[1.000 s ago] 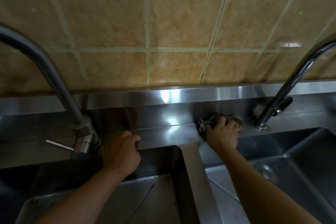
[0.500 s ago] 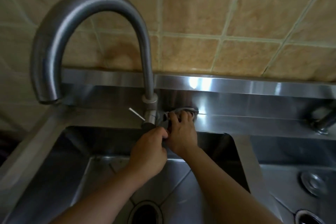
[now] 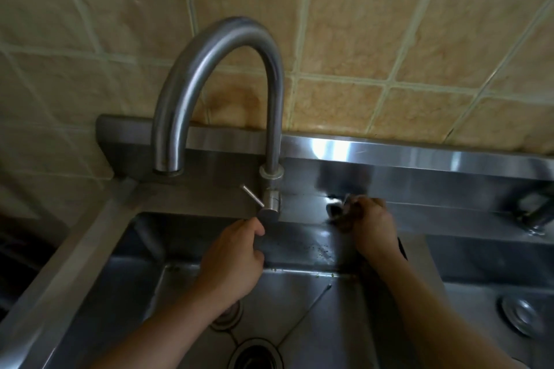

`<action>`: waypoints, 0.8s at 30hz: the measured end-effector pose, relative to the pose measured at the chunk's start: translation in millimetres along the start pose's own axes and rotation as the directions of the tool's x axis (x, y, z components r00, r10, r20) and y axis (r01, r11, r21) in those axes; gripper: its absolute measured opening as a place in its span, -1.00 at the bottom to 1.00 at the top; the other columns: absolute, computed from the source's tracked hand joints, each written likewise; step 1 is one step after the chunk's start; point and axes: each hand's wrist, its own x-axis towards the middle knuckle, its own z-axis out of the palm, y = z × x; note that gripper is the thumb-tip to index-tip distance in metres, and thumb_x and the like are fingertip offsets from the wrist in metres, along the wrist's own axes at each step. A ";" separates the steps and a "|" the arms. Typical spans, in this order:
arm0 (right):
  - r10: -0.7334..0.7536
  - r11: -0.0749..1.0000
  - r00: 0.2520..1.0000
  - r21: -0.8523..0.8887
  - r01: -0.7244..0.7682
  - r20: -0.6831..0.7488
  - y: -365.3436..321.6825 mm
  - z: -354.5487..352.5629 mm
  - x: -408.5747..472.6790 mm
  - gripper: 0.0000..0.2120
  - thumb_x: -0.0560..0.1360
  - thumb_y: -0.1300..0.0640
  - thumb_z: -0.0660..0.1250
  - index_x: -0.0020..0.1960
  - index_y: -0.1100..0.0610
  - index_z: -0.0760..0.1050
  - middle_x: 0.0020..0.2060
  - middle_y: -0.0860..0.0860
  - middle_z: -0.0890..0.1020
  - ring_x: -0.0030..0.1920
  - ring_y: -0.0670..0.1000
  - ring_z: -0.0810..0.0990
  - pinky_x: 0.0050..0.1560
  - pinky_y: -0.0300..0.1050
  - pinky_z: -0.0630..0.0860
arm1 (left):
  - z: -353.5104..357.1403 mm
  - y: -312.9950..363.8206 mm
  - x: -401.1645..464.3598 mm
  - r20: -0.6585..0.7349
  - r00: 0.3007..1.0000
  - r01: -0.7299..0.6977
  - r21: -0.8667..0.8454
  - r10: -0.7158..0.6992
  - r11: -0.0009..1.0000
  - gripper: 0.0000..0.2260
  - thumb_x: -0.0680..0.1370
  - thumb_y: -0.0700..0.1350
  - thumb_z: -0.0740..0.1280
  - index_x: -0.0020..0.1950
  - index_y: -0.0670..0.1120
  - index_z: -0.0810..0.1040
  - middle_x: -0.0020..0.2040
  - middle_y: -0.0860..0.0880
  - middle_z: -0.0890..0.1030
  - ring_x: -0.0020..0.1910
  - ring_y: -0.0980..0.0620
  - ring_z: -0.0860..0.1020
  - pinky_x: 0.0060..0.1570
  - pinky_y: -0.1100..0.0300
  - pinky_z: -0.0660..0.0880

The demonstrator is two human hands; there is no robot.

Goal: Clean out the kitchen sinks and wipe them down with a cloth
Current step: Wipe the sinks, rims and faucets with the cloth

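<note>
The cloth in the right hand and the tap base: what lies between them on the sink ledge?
In the head view, only bare steel ledge lies between the cloth and the tap base; nothing stands there.

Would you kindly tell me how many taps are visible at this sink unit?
2: the tall curved tap behind the left basin, and another tap at the far right edge, mostly cut off by the frame.

No text, label, brand or number can be read anywhere here.
</note>
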 end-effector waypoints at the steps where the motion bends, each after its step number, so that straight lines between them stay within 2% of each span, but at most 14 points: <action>1: 0.006 0.999 0.987 0.055 0.002 -0.161 -11.9 -6.3 0.8 -0.75 0.46 0.38 0.30 0.12 0.28 0.56 0.08 0.24 0.53 0.06 0.21 0.54 0.13 -0.13 0.44 | -1.8 0.9 -0.5 -0.001 1.000 0.001 -0.005 -0.001 1.000 -0.72 0.50 -0.15 0.33 0.10 0.17 0.42 0.04 0.25 0.40 0.03 0.26 0.41 -0.06 0.37 0.38; 3: -0.074 0.977 0.898 0.148 0.152 -0.434 -47.9 -14.2 6.7 -0.60 0.43 0.39 0.32 0.27 0.25 0.49 0.19 0.23 0.45 0.19 0.16 0.46 0.24 -0.20 0.34 | -3.6 1.3 -0.4 -0.010 1.000 -0.006 0.009 0.006 1.000 -0.72 0.49 -0.14 0.34 0.09 0.18 0.42 0.06 0.24 0.42 0.04 0.25 0.43 -0.05 0.36 0.40; 4: -0.147 0.962 0.866 0.135 0.238 -0.477 -64.2 -13.2 13.6 -0.55 0.43 0.37 0.34 0.32 0.23 0.46 0.27 0.24 0.39 0.27 0.16 0.40 0.32 -0.23 0.27 | -4.0 1.4 -0.2 -0.013 1.000 -0.014 0.022 0.015 1.000 -0.72 0.49 -0.14 0.34 0.09 0.18 0.42 0.06 0.25 0.41 0.03 0.26 0.42 -0.08 0.40 0.38; 5: -0.239 0.950 0.861 0.076 0.303 -0.448 -76.9 -8.6 23.3 -0.51 0.44 0.32 0.35 0.36 0.20 0.43 0.35 0.26 0.32 0.36 0.20 0.32 0.40 -0.19 0.21 | -3.8 1.8 -0.7 -0.010 1.000 -0.023 0.035 0.024 0.999 -0.71 0.48 -0.14 0.35 0.09 0.18 0.42 0.06 0.26 0.40 0.01 0.28 0.40 -0.13 0.45 0.33; 6: -0.317 0.942 0.879 -0.012 0.335 -0.355 -89.6 -2.1 32.8 -0.47 0.45 0.26 0.35 0.41 0.16 0.39 0.42 0.29 0.23 0.43 0.25 0.22 0.46 -0.09 0.16 | -3.5 1.9 -0.8 -0.006 0.999 -0.032 0.044 0.033 0.999 -0.71 0.48 -0.14 0.35 0.09 0.18 0.41 0.06 0.26 0.40 0.01 0.29 0.38 -0.15 0.46 0.30; 8: -0.386 0.910 0.910 -0.227 0.347 -0.154 -101.5 17.7 45.3 -0.43 0.49 0.12 0.31 0.47 0.02 0.29 0.49 0.29 0.11 0.49 0.33 0.05 0.49 0.17 0.05 | -1.3 1.4 -1.3 0.005 0.999 -0.050 0.059 0.050 0.997 -0.70 0.46 -0.15 0.34 0.07 0.18 0.41 0.07 0.24 0.42 0.04 0.25 0.42 -0.13 0.40 0.29; 9: -0.399 0.886 0.911 -0.303 0.352 -0.108 -99.4 24.4 49.6 -0.43 0.49 0.06 0.30 0.48 -0.02 0.27 0.50 0.28 0.11 0.49 0.35 0.02 0.48 0.23 0.03 | 1.1 2.8 -0.8 0.010 0.998 -0.059 0.064 0.058 0.996 -0.70 0.45 -0.16 0.34 0.07 0.17 0.40 0.07 0.23 0.42 0.06 0.23 0.43 -0.12 0.39 0.29; 12: -0.469 0.825 0.879 -0.400 0.400 -0.088 -76.0 23.6 56.2 -0.44 0.43 0.05 0.37 0.42 0.00 0.38 0.43 0.29 0.28 0.43 0.40 0.19 0.40 0.28 0.20 | 8.4 9.2 0.3 0.031 0.997 -0.078 0.074 0.076 0.994 -0.71 0.47 -0.16 0.33 0.09 0.17 0.40 0.06 0.22 0.41 0.08 0.21 0.44 -0.11 0.39 0.29; 14: -0.498 0.821 0.850 -0.409 0.399 -0.171 -44.5 10.5 63.2 -0.52 0.41 0.13 0.36 0.33 0.06 0.48 0.36 0.32 0.38 0.37 0.42 0.30 0.30 0.27 0.33 | 17.7 17.8 3.2 0.054 0.994 -0.098 0.074 0.094 0.992 -0.72 0.48 -0.15 0.31 0.10 0.16 0.39 0.08 0.20 0.41 0.10 0.19 0.43 -0.05 0.34 0.31; 17: -0.443 0.867 0.838 -0.390 0.309 -0.319 11.1 -14.1 68.2 -0.56 0.40 0.33 0.40 0.27 0.15 0.53 0.31 0.37 0.40 0.35 0.45 0.31 0.28 0.27 0.35 | 29.6 33.8 10.7 0.071 0.991 -0.119 0.070 0.114 0.990 -0.74 0.51 -0.16 0.29 0.14 0.12 0.40 0.11 0.18 0.42 0.09 0.20 0.42 -0.04 0.36 0.32; 20: -0.326 0.925 0.847 -0.325 0.195 -0.420 53.1 -35.1 66.5 -0.60 0.45 0.39 0.34 0.28 0.24 0.50 0.33 0.41 0.34 0.38 0.48 0.23 0.31 0.33 0.29 | 36.9 45.2 19.3 0.089 0.989 -0.124 0.048 0.120 0.991 -0.73 0.53 -0.16 0.29 0.19 0.08 0.41 0.13 0.15 0.43 0.07 0.20 0.41 -0.03 0.38 0.33; 24: -0.008 0.994 0.844 -0.097 -0.052 -0.537 50.7 -38.0 62.3 -0.64 0.51 0.37 0.19 0.30 0.24 0.41 0.39 0.37 0.22 0.40 0.41 0.14 0.23 0.30 0.31 | 34.9 46.8 17.6 0.106 0.989 -0.104 0.030 0.101 0.994 -0.74 0.53 -0.16 0.30 0.18 0.09 0.42 0.05 0.22 0.34 0.01 0.24 0.36 -0.05 0.37 0.33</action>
